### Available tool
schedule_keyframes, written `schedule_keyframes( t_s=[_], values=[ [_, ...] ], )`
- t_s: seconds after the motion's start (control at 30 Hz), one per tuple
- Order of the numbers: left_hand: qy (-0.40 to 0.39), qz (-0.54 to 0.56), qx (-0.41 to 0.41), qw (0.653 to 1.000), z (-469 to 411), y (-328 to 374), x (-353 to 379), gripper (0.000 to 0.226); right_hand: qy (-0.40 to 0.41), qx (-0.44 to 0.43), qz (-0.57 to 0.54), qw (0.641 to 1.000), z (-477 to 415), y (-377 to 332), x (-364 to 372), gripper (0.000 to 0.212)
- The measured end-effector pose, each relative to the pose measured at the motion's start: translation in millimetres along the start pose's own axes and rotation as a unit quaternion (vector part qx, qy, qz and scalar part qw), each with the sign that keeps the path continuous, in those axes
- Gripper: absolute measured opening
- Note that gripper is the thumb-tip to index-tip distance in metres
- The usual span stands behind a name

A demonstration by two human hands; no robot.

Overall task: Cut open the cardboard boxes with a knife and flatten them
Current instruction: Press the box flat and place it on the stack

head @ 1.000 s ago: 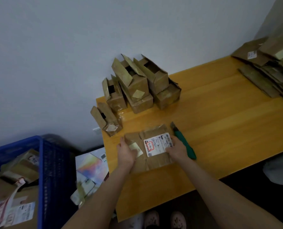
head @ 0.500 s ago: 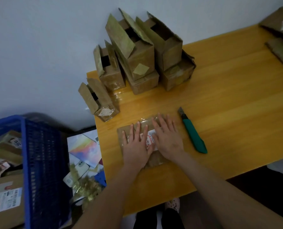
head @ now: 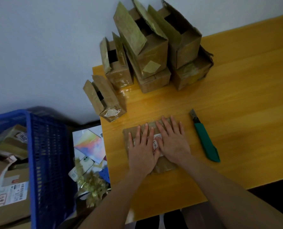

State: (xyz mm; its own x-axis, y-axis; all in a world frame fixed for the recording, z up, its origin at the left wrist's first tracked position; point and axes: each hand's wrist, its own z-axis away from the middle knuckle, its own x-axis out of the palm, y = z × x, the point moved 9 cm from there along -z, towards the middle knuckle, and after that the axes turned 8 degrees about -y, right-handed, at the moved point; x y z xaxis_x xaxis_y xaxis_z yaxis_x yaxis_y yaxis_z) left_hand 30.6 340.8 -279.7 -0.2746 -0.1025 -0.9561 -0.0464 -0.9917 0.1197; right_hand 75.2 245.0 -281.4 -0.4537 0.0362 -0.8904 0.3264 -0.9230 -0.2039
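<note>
Right now my left grip (head: 141,153) and my right grip (head: 173,143) both lie palm-down on the flattened box (head: 166,166). The fingers are straight and spread and grasp nothing; they only press the cardboard against the desk (head: 236,100). The two grips sit side by side and touch, and a white label (head: 155,144) with handwriting peeks out between them. The flattened box rests near the front-left part of the desk, with its brown edges showing beyond my fingertips and below my palms.

The knife (head: 205,139) has a green handle and a short blade that points away from me. It lies on the desk just to the right of my right grip, apart from it and untouched.

Behind the flattened box, against the wall (head: 38,47), stands a cluster of upright boxes (head: 154,52) with their top flaps open, some stacked on others. One small box (head: 104,100) stands alone at the desk's left edge.

Off the desk to my left, a blue crate (head: 46,162) holds more cardboard and labelled parcels. Colourful packaging (head: 89,144) lies low between the crate and the desk.
</note>
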Motion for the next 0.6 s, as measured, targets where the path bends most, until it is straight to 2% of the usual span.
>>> schedule_keyframes(
  t_s=[0.17, 0.3, 0.5, 0.6],
  values=[
    [-0.003, -0.006, 0.0, 1.0, 4, -3, -4, 0.06, -0.013, 0.008, 0.001, 1.0, 2, -2, -1, 0.074],
    [-0.012, 0.002, -0.009, 1.0, 19, -7, -4, 0.062, -0.039, 0.034, 0.016, 0.999, 9, 1, 3, 0.059],
    [-0.011, -0.004, -0.007, 1.0, 19, -5, -2, 0.063, -0.025, 0.024, 0.0, 0.999, 29, 5, 17, 0.075],
    [-0.021, 0.008, -0.011, 1.0, 20, -7, 1, 0.063, -0.026, 0.024, -0.006, 0.999, 26, 5, 18, 0.075]
  ],
)
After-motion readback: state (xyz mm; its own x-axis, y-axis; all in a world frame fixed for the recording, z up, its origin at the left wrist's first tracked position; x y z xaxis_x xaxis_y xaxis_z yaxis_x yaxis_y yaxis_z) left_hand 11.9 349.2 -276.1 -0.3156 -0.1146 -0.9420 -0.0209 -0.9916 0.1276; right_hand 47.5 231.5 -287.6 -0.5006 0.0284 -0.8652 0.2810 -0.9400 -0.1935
